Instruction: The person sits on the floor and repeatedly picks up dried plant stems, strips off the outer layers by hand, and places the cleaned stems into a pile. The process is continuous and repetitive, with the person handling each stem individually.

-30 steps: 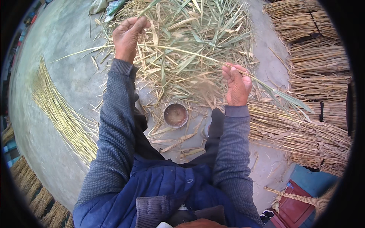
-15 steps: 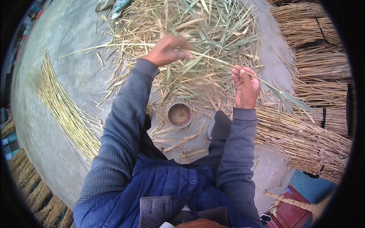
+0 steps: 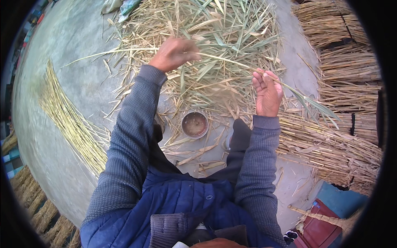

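Note:
A long pale reed stalk point(image 3: 227, 60) stretches across in front of me, its thin end out to the left and green leaves still on its right end. My left hand point(image 3: 175, 53) is closed around the stalk left of the middle, its fingers somewhat blurred. Nearer the leafy end, my right hand point(image 3: 268, 91) pinches the stalk between thumb and fingers, palm turned up. Beneath both hands spreads a heap of dry and green leaf strips point(image 3: 206, 29).
A round metal bowl point(image 3: 194, 125) with brownish contents stands between my feet. Peeled yellowish stalks point(image 3: 74, 124) lie in a bundle at left. Unpeeled reeds point(image 3: 326, 151) lie at right, with tied reed bundles point(image 3: 347, 66) beyond. A dark red object point(image 3: 320, 225) lies at lower right.
My left hand has shifted slightly left along with the stalk's thin end. The right hand stays nearly in place, still pinching the stalk.

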Demonstrator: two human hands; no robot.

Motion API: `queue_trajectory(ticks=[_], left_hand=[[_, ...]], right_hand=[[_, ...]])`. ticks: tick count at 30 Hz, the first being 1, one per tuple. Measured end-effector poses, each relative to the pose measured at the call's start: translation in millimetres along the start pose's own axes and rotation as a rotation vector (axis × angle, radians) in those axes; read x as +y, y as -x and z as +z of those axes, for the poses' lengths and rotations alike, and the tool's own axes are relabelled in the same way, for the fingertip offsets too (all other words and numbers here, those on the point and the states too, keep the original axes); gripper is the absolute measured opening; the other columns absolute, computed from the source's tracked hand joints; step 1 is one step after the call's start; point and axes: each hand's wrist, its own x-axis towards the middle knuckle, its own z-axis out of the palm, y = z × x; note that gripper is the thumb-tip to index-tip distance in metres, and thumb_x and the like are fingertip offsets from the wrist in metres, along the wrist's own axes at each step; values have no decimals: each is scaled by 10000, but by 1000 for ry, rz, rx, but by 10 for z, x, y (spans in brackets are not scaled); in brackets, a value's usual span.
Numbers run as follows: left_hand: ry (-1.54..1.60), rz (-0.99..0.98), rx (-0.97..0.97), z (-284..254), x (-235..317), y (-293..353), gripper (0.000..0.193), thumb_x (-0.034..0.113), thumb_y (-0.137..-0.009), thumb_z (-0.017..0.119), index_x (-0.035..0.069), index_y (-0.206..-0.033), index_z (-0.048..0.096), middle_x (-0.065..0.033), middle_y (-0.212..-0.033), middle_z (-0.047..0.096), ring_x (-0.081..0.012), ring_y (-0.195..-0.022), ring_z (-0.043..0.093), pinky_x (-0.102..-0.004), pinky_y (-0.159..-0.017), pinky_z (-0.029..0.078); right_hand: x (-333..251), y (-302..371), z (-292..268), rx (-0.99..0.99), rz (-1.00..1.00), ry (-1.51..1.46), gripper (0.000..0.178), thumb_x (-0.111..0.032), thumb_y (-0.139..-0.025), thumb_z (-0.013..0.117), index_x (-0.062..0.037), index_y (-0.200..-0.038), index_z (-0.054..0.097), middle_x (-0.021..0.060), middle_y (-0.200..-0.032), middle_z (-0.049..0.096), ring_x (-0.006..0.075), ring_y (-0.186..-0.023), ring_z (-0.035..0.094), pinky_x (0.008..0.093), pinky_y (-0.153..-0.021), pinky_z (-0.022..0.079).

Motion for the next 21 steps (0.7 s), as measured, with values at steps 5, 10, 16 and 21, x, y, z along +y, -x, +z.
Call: queue_trajectory(ticks=[5, 10, 16, 21], left_hand=[[-347, 184, 222, -110, -57, 4, 186, 192, -784, 795, 83, -781, 644, -63, -682, 650, -227, -708, 617, -373, -702, 433], [-807, -80, -7, -68, -69, 73, 211, 260, -789, 756, 110, -757, 610, -46, -655, 619, -254, -725, 600, -394, -727, 406], [26, 54, 43, 431, 421, 75, 262, 305, -854, 763, 56, -915, 713, -92, -690, 677, -241, -743, 663, -364, -729, 482], [311, -79, 32, 467, 508, 30, 230, 245, -878, 765, 18, -894, 728, -101, -712, 707, -183, -582, 645, -313, -538, 487]], right_hand=[[-99, -41, -92, 61, 40, -87, 211, -75, -971, 604, 48, -1137, 559, 234, -1091, 682, 268, -950, 719, 326, -802, 630], [-79, -48, -53, 63, 66, -57, 230, -91, -971, 616, 58, -1138, 564, 229, -1082, 688, 268, -949, 721, 328, -805, 630], [96, 39, 256, -144, 128, 16, 302, -119, -978, 627, 69, -1199, 540, 242, -1122, 677, 262, -963, 720, 329, -830, 616], [136, 99, 365, -100, 131, 65, 299, -141, -987, 624, 60, -1184, 521, 234, -1093, 684, 266, -944, 725, 320, -818, 610]])
